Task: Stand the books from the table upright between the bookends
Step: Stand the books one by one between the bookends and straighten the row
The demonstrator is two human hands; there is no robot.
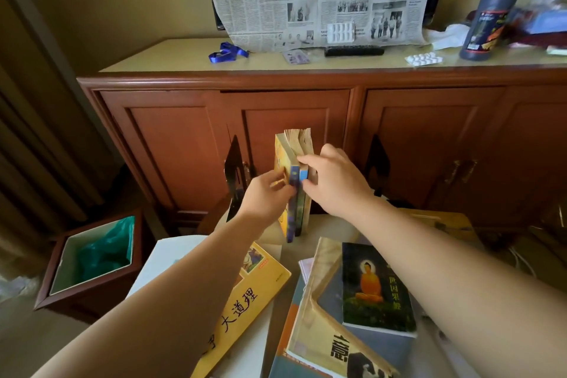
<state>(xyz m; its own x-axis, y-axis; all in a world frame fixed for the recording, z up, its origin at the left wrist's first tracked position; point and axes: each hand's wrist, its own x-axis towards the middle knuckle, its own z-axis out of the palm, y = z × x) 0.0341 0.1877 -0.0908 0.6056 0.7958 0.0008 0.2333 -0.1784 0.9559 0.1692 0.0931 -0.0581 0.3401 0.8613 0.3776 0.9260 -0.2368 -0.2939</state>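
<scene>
Wooden sideboard (pixel 306 138) across the back, doors closed; pale table (pixel 331 227) in front, near edge out of view. On table toward viewer: loose pile of books lying flat – yellow book (pixel 245 298) at left, dark-cover book (pixel 377 288) atop a larger cream one (pixel 319 328). None of these stood up yet.

Further back: left bookend (pixel 234 172) and right bookend (pixel 378 163), black, upright, well apart. Between them, approx midway, touching neither: small upright group of books (pixel 295 181), 2–3 vols, spines facing viewer, top pages fanned a bit.

Left hand (pixel 265 196) clamped on group's left side, fingers closed on yellow cover. Right hand (pixel 334 181) pressed against right side, fingertips curled over spine tops. Both holding the group together, not free.

Step in hand, prob.: squaring up first few books. Next calls for: sliding group against one bookend or keeping one hand bracing, else likely topples on release; then other hand fetching a flat book.
</scene>
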